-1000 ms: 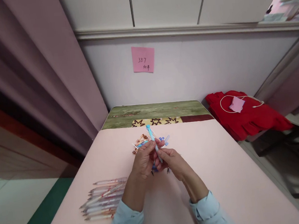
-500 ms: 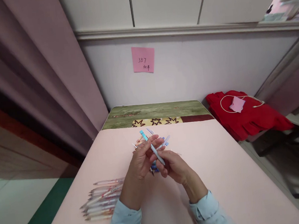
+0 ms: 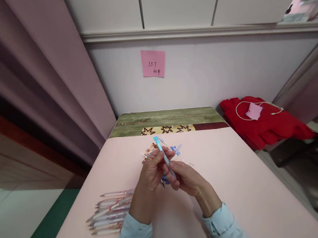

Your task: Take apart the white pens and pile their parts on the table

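Between both hands I hold a light blue pen, slanted, its brighter blue end pointing away from me. My left hand is closed around the middle of its barrel, thumb on top. My right hand pinches the nearer end, and the fingers hide the tip. Under and beyond the hands lies a loose heap of pen parts, with a blue piece at its right and brown pieces at its left. The hands cover much of this heap. To the left, several pale pens lie stacked side by side.
A pale pink sheet covers the table, with a green patterned strip along the far edge. Red cloth with a white cable lies to the right. A pink note is stuck on the wall, and a curtain hangs at left.
The pen has turned a little more upright. My left fingers have curled in and the thumb now presses on the barrel; my right hand keeps its pinch.
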`<state>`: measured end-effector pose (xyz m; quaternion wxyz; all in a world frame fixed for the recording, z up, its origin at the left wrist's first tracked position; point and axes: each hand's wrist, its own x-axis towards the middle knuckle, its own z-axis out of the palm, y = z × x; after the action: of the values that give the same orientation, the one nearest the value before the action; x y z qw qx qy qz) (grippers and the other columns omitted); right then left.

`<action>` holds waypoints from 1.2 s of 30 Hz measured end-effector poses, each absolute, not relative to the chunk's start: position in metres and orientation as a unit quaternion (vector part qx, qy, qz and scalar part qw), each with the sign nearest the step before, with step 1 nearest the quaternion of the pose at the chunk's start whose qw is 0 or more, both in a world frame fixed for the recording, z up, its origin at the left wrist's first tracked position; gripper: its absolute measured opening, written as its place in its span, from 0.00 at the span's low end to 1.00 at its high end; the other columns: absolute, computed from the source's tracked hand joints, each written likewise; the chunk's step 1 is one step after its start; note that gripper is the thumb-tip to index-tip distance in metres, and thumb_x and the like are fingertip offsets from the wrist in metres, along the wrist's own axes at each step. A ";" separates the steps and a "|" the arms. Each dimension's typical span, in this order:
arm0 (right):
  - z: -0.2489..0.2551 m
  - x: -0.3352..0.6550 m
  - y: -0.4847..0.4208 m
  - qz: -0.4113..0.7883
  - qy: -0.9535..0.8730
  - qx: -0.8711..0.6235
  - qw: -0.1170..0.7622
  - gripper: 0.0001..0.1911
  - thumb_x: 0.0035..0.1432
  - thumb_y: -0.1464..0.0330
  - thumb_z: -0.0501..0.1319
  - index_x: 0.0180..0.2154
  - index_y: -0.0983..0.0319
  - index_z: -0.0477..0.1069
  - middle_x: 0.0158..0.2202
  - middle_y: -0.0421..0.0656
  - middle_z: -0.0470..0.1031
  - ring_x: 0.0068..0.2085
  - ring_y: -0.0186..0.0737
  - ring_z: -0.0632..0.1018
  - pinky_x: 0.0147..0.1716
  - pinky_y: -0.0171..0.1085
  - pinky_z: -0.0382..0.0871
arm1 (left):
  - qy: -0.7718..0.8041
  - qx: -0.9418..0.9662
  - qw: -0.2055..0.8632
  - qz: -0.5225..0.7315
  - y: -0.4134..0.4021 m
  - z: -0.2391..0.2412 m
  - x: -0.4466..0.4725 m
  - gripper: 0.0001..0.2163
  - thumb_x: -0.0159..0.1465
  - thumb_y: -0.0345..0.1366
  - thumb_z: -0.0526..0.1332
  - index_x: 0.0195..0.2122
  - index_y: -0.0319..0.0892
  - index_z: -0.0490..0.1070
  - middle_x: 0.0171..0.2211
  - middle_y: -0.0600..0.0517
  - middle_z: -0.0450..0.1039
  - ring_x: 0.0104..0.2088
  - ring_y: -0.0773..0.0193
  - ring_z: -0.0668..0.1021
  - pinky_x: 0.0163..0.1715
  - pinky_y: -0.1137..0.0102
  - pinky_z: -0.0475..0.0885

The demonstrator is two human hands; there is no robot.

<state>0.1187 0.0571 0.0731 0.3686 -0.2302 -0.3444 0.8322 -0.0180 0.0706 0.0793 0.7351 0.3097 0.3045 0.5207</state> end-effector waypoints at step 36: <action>0.060 0.114 0.065 0.645 -0.431 -0.482 0.408 0.28 0.56 0.43 0.55 0.29 0.63 0.70 0.13 0.33 0.61 0.13 0.29 0.60 0.13 0.31 0.50 | 0.395 0.177 0.623 0.651 0.079 0.071 0.010 0.14 0.48 0.37 0.73 0.33 0.36 0.75 0.28 0.51 0.77 0.21 0.71 0.75 0.21 0.77 0.68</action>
<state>0.1136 0.0650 0.0596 0.4077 -0.4818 -0.4314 0.6446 0.0104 0.0789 0.0714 0.6231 0.1772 0.3951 0.6513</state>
